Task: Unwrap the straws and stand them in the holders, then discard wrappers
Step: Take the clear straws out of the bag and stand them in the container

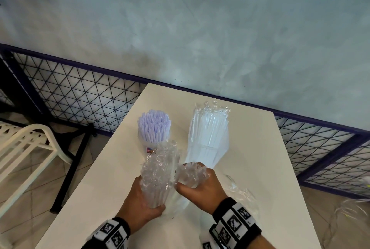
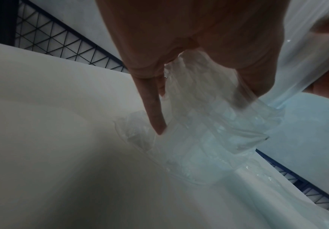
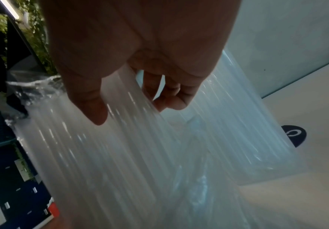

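Broadly, from the biggest thing down:
Wall: grey concrete wall (image 1: 200,28) behind a dark mesh fence (image 1: 80,88).
Table: white table (image 1: 270,168) bearing everything below; a pale chair (image 1: 26,144) stands off its left side.
Tall pack: a wrapped pack of clear straws (image 1: 208,134) stands on the far right part of the table, its crinkled top up.
Holder: a clear holder (image 1: 149,145) at far left of the table, filled with upright lilac straws (image 1: 154,126).
Left bundle: a wrapped straw bundle (image 1: 158,176), tilted, just in front of the holder.
Right bundle: a second wrapped bundle (image 1: 191,174), touching the first one's side.
Loose wrapper: crumpled clear film (image 1: 244,194) lying on the table beside the right wrist.
Left hand: left hand (image 1: 140,208), fingers and thumb curled round the lower part of the left bundle.
Right hand: right hand (image 1: 202,186), fingers and thumb wrapped round the second bundle near its top.
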Tool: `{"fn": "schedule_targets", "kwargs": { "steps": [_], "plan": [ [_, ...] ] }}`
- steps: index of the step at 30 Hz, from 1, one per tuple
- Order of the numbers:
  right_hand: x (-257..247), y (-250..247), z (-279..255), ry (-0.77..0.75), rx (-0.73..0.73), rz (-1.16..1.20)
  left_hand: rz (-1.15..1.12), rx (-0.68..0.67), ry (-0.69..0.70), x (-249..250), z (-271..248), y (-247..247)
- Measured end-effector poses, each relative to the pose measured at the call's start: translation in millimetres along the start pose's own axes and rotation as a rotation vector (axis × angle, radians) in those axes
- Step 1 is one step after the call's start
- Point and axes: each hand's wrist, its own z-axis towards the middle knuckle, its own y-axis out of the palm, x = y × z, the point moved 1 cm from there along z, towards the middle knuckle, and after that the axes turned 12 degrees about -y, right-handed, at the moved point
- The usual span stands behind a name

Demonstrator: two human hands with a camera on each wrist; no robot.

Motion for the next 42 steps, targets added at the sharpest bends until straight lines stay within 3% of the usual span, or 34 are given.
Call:
{"fn": "schedule_targets", "kwargs": {
  "steps": [5,16,23,27,32,34,37,40,42],
  "plan": [
    [-25,-9,7,0.027,0.015,0.130,0.012,-0.009,0.013,0,2,-1],
    [-60,-43,28,-0.133,0.079,0.255,0.041,-0.018,0.005,-4,3,-2],
    [-106,-96,59,-0.292,0.242,0.388,0.072,-0.031,0.024,-6,5,-1],
    [-128,-139,90,-0.399,0.359,0.344,0.100,-0.024,0.034,-7,5,-2],
    [-84,-159,125,-0.261,0.460,0.188,0.119,-0.014,0.050,-7,5,-1],
    [-51,-151,129,-0.122,0.471,0.157,0.122,-0.010,0.050,-8,6,-1],
    [-5,-135,127,0.128,0.347,-0.020,0.089,-0.019,0.028,-12,7,-1],
    [20,-125,126,0.193,0.174,-0.292,0.065,-0.023,0.015,-15,9,0],
    [21,-128,128,0.187,0.204,-0.372,0.061,-0.021,0.013,-17,10,0]
  ]
}}
